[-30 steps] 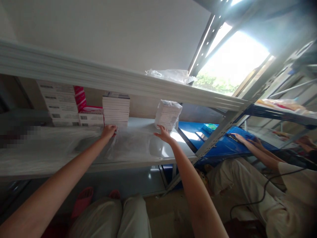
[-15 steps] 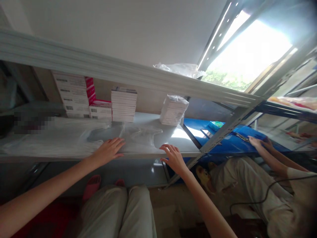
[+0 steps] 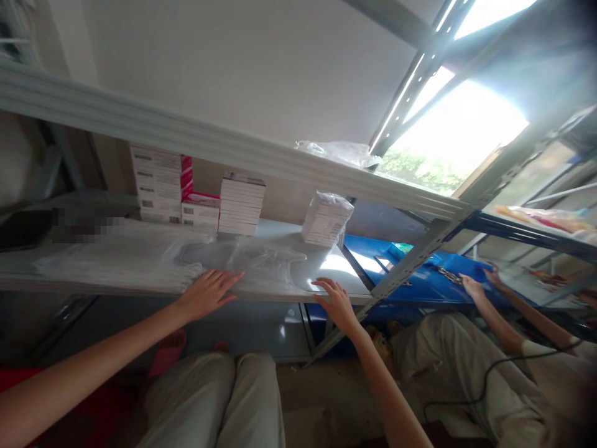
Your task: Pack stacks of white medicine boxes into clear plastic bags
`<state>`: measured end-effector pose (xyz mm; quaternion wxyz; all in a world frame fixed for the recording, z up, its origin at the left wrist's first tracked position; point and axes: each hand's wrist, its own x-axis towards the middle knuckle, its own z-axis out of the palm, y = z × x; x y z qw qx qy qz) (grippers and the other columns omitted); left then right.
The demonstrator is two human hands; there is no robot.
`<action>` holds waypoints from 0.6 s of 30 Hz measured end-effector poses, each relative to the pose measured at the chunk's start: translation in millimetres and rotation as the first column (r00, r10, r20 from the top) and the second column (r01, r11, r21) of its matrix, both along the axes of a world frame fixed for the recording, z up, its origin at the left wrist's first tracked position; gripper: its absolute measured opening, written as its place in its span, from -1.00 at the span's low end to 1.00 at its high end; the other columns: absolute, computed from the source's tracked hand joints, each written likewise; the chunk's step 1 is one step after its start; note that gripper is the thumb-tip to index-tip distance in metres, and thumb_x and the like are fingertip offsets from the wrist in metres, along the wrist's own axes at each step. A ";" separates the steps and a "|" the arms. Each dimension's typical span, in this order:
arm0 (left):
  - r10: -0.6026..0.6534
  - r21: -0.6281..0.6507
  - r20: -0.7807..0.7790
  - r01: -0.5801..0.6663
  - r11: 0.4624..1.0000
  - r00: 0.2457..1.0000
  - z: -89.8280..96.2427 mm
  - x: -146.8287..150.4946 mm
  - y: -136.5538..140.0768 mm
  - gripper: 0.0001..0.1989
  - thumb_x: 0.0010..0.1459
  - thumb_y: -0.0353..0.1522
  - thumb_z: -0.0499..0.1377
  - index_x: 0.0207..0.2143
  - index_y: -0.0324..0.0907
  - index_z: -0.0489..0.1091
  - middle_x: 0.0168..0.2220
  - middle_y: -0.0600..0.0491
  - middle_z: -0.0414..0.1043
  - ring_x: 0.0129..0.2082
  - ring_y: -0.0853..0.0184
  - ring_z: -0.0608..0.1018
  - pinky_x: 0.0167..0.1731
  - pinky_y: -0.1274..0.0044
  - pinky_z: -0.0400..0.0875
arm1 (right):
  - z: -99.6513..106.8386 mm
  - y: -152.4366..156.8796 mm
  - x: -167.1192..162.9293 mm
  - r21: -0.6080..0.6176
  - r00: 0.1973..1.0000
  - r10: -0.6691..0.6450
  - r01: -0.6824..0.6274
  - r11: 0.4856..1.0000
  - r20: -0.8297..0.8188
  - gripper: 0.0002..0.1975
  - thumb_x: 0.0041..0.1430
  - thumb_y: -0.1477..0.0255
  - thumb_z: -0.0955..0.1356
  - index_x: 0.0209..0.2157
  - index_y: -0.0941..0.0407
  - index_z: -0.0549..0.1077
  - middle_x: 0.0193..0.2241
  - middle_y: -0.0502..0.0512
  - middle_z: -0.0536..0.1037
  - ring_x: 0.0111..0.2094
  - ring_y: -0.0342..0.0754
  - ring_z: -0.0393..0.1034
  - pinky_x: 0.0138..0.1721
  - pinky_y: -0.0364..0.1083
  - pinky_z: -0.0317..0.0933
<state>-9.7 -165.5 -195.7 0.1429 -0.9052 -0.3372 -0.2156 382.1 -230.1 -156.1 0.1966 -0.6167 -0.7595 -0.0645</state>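
Observation:
My left hand [image 3: 209, 294] is open at the shelf's front edge, fingers stretched out beside a clear plastic bag [image 3: 265, 261]. To the right, my right hand [image 3: 336, 302] is also open, its fingers slightly bent over the edge near the bag's right end. Neither hand visibly holds anything. A layer of flat clear plastic bags [image 3: 125, 255] covers the shelf [image 3: 298, 239] left of my left hand. Behind the loose bag stands a stack of thin white boxes [image 3: 241, 208]. A similar stack wrapped in clear plastic [image 3: 328, 219] stands further right.
White and pink boxes [image 3: 161, 186] are piled at the back left. A metal beam [image 3: 233, 149] crosses above my hands, with crumpled plastic [image 3: 336, 152] on top. A slanting post [image 3: 410, 255] stands to the right. Beyond it, another person's hands [image 3: 473, 286] are over a blue surface [image 3: 424, 283].
The view has shifted, so the shelf and boxes appear a little further right and lower on the left. Both my hands remain open near the plastic bag.

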 end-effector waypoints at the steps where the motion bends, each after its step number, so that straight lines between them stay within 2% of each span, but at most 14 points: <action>1: -0.002 -0.005 0.043 0.003 1.000 0.999 3.1 2.7 0.6 -0.47 0.32 -0.13 -0.05 0.27 -0.12 0.09 0.15 -0.11 0.31 0.10 0.14 0.38 0.10 0.28 0.18 | 6.0 2.6 -6.3 0.030 0.999 -0.011 0.012 0.999 -0.036 -0.69 0.25 0.36 0.25 0.01 -0.01 0.42 0.04 0.11 0.43 0.04 0.06 0.30 -0.02 0.05 0.15; 4: 0.027 -0.069 0.216 -0.013 0.998 0.976 12.0 19.4 16.7 -0.44 0.34 -0.10 -0.13 0.30 -0.14 0.00 0.27 -0.14 0.11 0.23 0.15 0.22 0.18 0.24 0.07 | 25.0 19.7 -43.7 0.086 0.992 0.022 -0.012 0.996 -0.124 -0.65 0.27 0.39 0.21 0.06 0.01 0.39 0.07 0.12 0.41 0.09 0.05 0.26 0.05 0.06 0.14; 7: 0.113 -0.220 0.326 -0.040 0.975 0.939 12.4 45.0 50.9 -0.44 0.36 -0.12 -0.23 0.30 -0.19 -0.03 0.32 -0.16 -0.03 0.32 0.16 0.04 0.24 0.19 -0.05 | 34.0 46.4 -97.2 0.014 0.989 0.112 -0.111 0.994 -0.093 -0.58 0.31 0.33 0.18 0.17 0.04 0.29 0.16 0.12 0.34 0.19 0.01 0.16 0.16 0.06 0.06; 9: 0.182 -0.356 0.292 -0.070 0.932 0.939 6.4 61.2 73.7 -0.43 0.36 -0.12 -0.23 0.30 -0.20 -0.03 0.36 -0.16 -0.13 0.34 0.12 -0.04 0.24 0.16 -0.09 | 30.2 64.3 -128.5 -0.109 0.986 0.165 -0.165 0.980 -0.008 -0.49 0.32 0.25 0.17 0.25 0.10 0.17 0.25 0.16 0.22 0.28 0.03 0.00 0.25 0.13 -0.10; 11: 0.194 -0.454 0.201 -0.084 0.887 0.960 -2.0 72.5 89.4 -0.44 0.36 -0.13 -0.22 0.30 -0.19 0.00 0.36 -0.16 -0.14 0.35 0.11 -0.05 0.24 0.16 -0.09 | 19.9 78.0 -147.6 -0.227 0.980 0.189 -0.172 0.959 0.058 -0.42 0.32 0.19 0.18 0.28 0.12 0.10 0.28 0.17 0.14 0.32 0.06 -0.11 0.29 0.19 -0.25; 14: 0.148 -0.491 0.065 -0.098 0.865 0.987 -11.5 78.5 96.5 -0.46 0.34 -0.13 -0.18 0.28 -0.12 0.08 0.35 -0.09 -0.08 0.34 0.12 -0.03 0.25 0.18 -0.14 | 0.2 87.8 -148.9 -0.339 0.981 0.180 -0.144 0.930 0.075 -0.38 0.33 0.13 0.13 0.31 0.11 0.01 0.31 0.16 0.05 0.34 0.04 -0.16 0.29 0.23 -0.28; 18: 0.164 -0.485 0.004 -0.142 0.863 0.986 -9.7 77.3 91.5 -0.42 0.31 -0.10 -0.14 0.31 -0.10 0.03 0.35 -0.02 -0.08 0.35 0.11 -0.06 0.26 0.20 -0.19 | -20.0 87.8 -117.8 -0.358 0.996 0.066 -0.042 0.933 0.057 -0.34 0.34 0.09 0.07 0.33 0.14 -0.08 0.34 0.16 -0.06 0.35 0.02 -0.22 0.28 0.23 -0.27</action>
